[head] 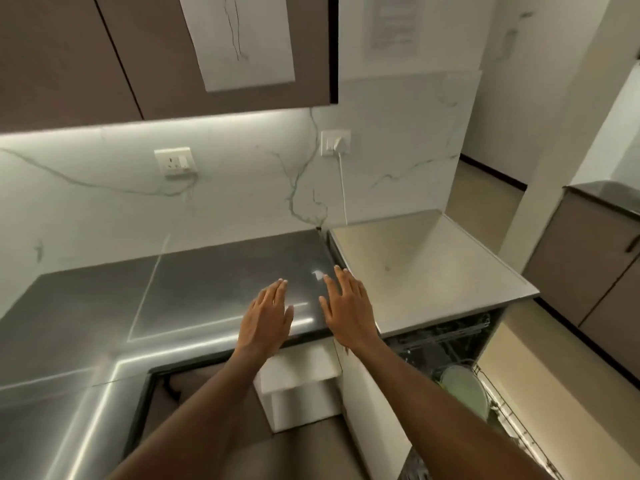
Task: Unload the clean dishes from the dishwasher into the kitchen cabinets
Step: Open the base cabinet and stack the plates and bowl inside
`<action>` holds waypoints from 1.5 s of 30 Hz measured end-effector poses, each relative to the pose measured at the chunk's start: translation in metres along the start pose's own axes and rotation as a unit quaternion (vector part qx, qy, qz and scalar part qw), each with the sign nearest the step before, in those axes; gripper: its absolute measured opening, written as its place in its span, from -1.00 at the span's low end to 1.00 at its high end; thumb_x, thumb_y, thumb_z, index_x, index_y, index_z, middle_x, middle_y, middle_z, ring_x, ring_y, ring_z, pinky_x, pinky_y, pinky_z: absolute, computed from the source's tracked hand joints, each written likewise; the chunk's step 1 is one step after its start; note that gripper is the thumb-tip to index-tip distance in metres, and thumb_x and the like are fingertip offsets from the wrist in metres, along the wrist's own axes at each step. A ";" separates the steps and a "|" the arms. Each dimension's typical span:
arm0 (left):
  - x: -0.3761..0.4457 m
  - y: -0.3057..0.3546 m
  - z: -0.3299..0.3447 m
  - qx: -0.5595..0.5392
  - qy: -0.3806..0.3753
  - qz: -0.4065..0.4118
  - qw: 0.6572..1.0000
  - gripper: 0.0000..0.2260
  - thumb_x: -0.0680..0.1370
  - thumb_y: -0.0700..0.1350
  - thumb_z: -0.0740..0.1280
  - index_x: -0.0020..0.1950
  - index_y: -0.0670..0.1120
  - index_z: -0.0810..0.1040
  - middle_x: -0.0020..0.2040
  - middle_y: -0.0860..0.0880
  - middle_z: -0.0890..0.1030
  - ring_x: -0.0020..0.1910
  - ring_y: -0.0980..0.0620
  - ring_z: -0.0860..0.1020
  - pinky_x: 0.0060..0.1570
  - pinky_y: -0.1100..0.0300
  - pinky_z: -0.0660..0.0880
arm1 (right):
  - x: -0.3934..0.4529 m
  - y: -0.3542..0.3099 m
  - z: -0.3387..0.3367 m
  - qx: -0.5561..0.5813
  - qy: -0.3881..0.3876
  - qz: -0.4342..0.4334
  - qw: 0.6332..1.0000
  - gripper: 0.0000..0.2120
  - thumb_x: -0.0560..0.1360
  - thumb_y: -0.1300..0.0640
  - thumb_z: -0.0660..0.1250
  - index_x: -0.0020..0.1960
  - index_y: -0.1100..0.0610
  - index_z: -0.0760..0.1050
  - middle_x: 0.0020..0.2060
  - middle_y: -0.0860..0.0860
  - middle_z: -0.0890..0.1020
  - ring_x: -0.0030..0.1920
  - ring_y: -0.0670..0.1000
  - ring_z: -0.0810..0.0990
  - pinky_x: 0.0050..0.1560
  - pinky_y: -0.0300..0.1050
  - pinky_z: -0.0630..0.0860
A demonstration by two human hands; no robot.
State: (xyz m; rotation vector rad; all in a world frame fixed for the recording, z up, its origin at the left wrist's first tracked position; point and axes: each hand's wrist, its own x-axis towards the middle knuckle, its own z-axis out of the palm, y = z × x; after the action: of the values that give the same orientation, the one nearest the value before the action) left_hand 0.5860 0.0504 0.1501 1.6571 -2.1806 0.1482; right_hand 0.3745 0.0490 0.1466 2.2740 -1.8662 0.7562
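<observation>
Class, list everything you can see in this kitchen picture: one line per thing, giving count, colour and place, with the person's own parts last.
Wall cabinets: two doors, brown, top left.
Sockets: two, white, on the marble wall.
Cable: one, white, hanging from the right socket.
Countertop: one, dark grey, centre.
Dishwasher: one, pale top, right, open.
Rack: one, wire, pulled out, lower right.
Plate: one, pale green, upright in rack.
Left hand: open, over countertop.
Right hand: open, over countertop.
</observation>
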 end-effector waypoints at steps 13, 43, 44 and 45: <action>0.010 0.065 -0.138 0.064 0.092 -0.001 0.994 -0.37 0.68 0.10 0.22 0.68 -0.11 0.14 0.65 -0.08 0.23 0.63 -0.05 0.21 0.60 0.12 0.09 | 0.034 -0.003 -0.137 0.003 0.028 -0.074 0.997 -0.45 0.71 -0.15 0.05 0.62 0.09 0.23 0.65 0.16 0.17 0.65 0.18 0.13 0.61 0.14 0.17; -0.018 0.354 -0.194 0.091 0.170 -0.050 0.980 -0.40 0.71 0.12 0.07 0.69 -0.11 0.03 0.68 -0.09 0.11 0.66 -0.07 0.11 0.63 0.00 0.08 | -0.060 0.180 -0.340 -0.017 0.056 -0.134 0.989 -0.46 0.71 -0.19 0.04 0.61 0.03 0.26 0.65 0.14 0.18 0.66 0.20 0.12 0.59 0.24 0.18; -0.014 0.367 -0.188 0.088 0.165 -0.059 0.981 -0.40 0.72 0.12 0.07 0.69 -0.11 0.02 0.68 -0.10 0.11 0.67 -0.08 0.10 0.63 -0.01 0.09 | -0.061 0.194 -0.342 -0.017 0.048 -0.137 0.989 -0.45 0.71 -0.19 0.03 0.62 0.04 0.24 0.66 0.14 0.16 0.66 0.20 0.10 0.60 0.24 0.17; -0.012 0.381 -0.179 0.084 0.161 -0.066 0.981 -0.39 0.72 0.11 0.08 0.69 -0.12 0.02 0.68 -0.11 0.11 0.67 -0.08 0.09 0.63 -0.02 0.10 | -0.063 0.209 -0.343 -0.015 0.039 -0.140 0.989 -0.44 0.72 -0.20 0.01 0.63 0.04 0.22 0.66 0.14 0.14 0.66 0.20 0.08 0.61 0.23 0.14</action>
State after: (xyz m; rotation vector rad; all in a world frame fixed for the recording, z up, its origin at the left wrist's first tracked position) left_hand 0.2733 0.2294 0.3681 1.7230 -1.8539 0.5372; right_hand 0.0639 0.1857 0.3700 2.3797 -1.4716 0.7547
